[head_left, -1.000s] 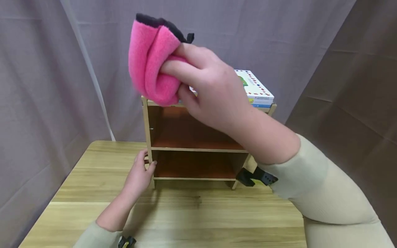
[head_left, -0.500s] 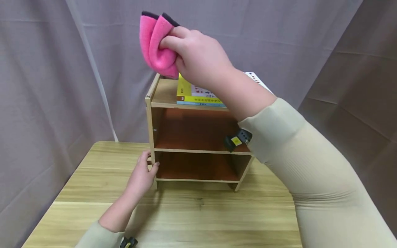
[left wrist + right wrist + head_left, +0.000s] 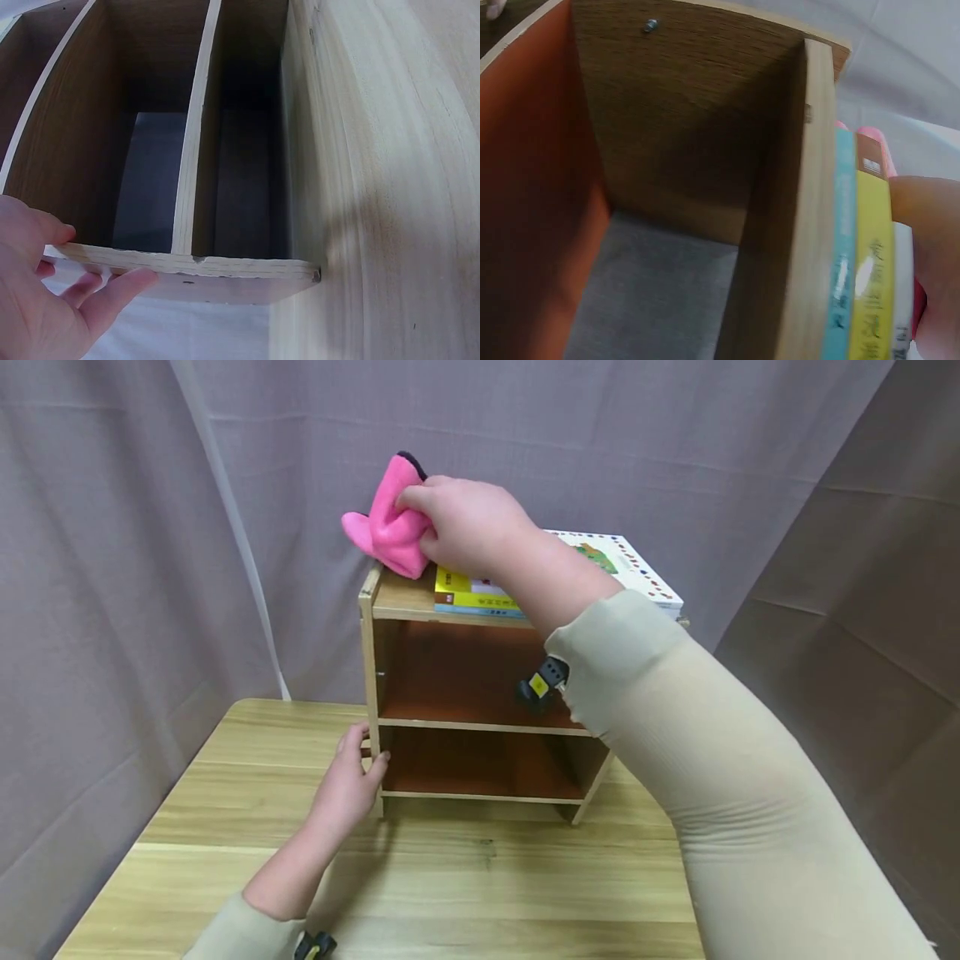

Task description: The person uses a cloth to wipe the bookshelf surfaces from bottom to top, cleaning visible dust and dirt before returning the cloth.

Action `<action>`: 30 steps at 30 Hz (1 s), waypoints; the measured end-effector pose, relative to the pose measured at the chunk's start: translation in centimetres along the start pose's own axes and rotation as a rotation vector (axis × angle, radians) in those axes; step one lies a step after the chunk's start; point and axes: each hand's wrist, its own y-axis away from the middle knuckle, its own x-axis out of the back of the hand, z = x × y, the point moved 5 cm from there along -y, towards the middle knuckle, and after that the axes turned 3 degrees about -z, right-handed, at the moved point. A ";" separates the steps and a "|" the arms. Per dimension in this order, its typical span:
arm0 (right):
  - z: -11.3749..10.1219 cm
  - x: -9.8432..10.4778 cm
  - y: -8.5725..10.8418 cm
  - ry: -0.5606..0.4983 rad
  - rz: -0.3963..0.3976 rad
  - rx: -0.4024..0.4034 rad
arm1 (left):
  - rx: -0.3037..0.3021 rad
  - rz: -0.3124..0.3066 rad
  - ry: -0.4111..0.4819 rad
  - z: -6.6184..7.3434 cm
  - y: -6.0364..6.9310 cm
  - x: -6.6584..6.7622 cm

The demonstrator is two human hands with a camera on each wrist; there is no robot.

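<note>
My right hand [image 3: 476, 522] pinches a bunched pink cloth [image 3: 393, 531] with dark edging, at the left end of the top of a small wooden shelf [image 3: 375, 685]. Whether the cloth touches the top board cannot be told. In the right wrist view, the hand [image 3: 934, 262] is partly hidden behind the books. My left hand [image 3: 348, 781] grips the shelf's left side panel low down, thumb on the inner side. The left wrist view shows that hand [image 3: 45, 292] with its thumb and fingers on either side of the panel's edge [image 3: 225, 266].
Several stacked books [image 3: 630, 568] lie on the shelf's top, right of the cloth, partly behind my right forearm. The shelf stands on a wooden table [image 3: 450, 885]. Grey curtains [image 3: 675, 435] hang behind and at both sides.
My right hand has moved away from me, then down with the pink cloth toward the shelf's top left, and the cloth's folds have spread. The left hand keeps its place on the side panel.
</note>
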 end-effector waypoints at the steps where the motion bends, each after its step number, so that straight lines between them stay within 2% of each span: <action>1: 0.0 -0.2 -0.1 -0.003 -0.011 0.002 | -0.004 0.002 -0.001 0.1 0.0 0.0; 5: 0.0 -1.0 0.0 -0.033 -0.054 -0.006 | -0.016 0.004 -0.005 0.1 0.2 -0.1; 12: 0.3 -1.2 0.4 -0.145 -0.132 -0.089 | -0.019 0.008 -0.021 0.3 0.4 0.1; 16: 0.0 -1.3 0.5 -0.151 -0.150 -0.108 | -0.012 0.007 -0.019 0.3 0.5 0.2; 21: -0.2 -1.5 0.4 -0.131 -0.146 -0.112 | -0.011 0.003 -0.014 0.3 0.5 0.2; 30: -0.3 -1.5 0.5 -0.136 -0.060 -0.079 | 0.001 -0.009 -0.006 0.1 0.7 0.1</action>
